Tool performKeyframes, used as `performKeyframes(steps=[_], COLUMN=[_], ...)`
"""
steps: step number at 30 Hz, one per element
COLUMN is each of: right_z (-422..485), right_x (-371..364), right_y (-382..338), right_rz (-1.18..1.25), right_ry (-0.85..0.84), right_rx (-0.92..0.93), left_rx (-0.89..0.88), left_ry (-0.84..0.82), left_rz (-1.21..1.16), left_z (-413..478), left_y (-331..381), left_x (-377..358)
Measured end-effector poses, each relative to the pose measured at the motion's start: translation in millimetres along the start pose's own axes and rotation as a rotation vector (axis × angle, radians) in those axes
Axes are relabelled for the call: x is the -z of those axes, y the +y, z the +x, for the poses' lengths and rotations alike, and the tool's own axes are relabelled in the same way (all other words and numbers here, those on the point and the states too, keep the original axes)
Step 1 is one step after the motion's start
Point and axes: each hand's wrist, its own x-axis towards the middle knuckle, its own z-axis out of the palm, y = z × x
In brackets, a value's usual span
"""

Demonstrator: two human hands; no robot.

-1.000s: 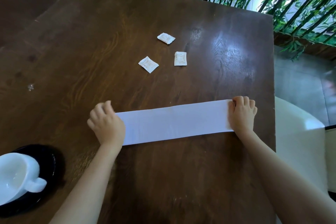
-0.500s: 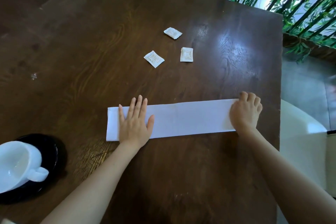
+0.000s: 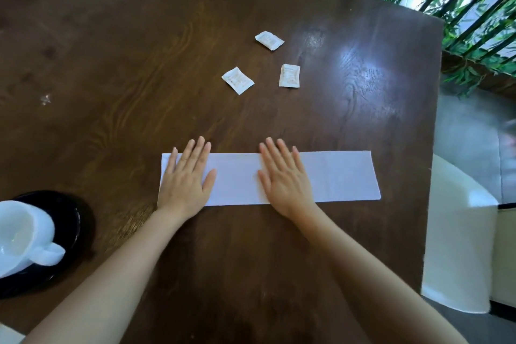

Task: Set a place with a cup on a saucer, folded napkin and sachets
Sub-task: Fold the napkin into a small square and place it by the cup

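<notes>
Since half a second ago, right hand (image 3: 284,180) has left the napkin's right end and now lies near its middle; left hand (image 3: 186,176) has stayed near the left end. Napkin (image 3: 340,177): white, folded into a long narrow strip, lying flat across the near-centre of the dark wooden surface (image 3: 125,70), its right end close to the surface's right edge. Both hands are flat, palms down, fingers spread and extended, pressing on the strip, gripping nothing; a stretch of bare napkin shows between them.

Beyond the napkin, three white sachets lie loose and apart: left sachet (image 3: 238,80), right sachet (image 3: 289,75), far sachet (image 3: 269,40).

At the near left edge, white cup (image 3: 19,237) sits on a black saucer (image 3: 69,218), handle pointing right.

Off the right side: a white chair (image 3: 458,237); bamboo foliage (image 3: 474,8) behind dark bars.
</notes>
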Motion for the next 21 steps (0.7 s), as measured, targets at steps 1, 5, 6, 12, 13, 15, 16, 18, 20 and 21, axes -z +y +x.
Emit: performKeyframes(steps=[1,5,6,12,13,15,16,18,20,21], right_z=[-3.6,-15.1,-17.2,-26.4,-26.0,-25.8,-26.0,-27.0,-27.2,-27.7], right_x=[2.1,13.5,16.2,21.9,21.5,20.7,20.5,20.1,20.3,20.5], right_y=[16.7,79.0,91.4,121.7,122.3,124.0,125.0,126.7,127.9,128.3], right_rz=[-0.020,-0.079,-0.078,-0.083,-0.084,-0.092,-0.097,-0.096,-0.088,-0.082], right_ry=[-0.004,-0.013,-0.007,-0.005,-0.006,-0.018,-0.023,-0.025,-0.027,-0.027], right_rx=[-0.039,-0.164,-0.198,-0.236,-0.231,-0.224,-0.220,-0.215,-0.214,-0.212], left_rx=[0.004,0.043,0.050,0.049,0.049,0.044,0.043,0.046,0.047,0.045], left_ry=[-0.005,-0.016,-0.017,-0.013,-0.012,-0.014,-0.014,-0.017,-0.022,-0.025], left_rz=[0.002,0.019,0.021,0.010,0.013,0.013,0.007,-0.007,-0.009,-0.007], left_z=[-0.4,-2.0,-2.3,-2.8,-3.1,-3.4,-3.1,-3.2,-3.7,-3.9], left_y=[-2.2,-2.7,-3.2,-4.2,-4.7,-6.0,-6.8,-7.9,-8.6,-8.9], left_x=[0.1,0.9,1.3,1.1,1.1,1.0,0.9,0.7,0.8,0.6])
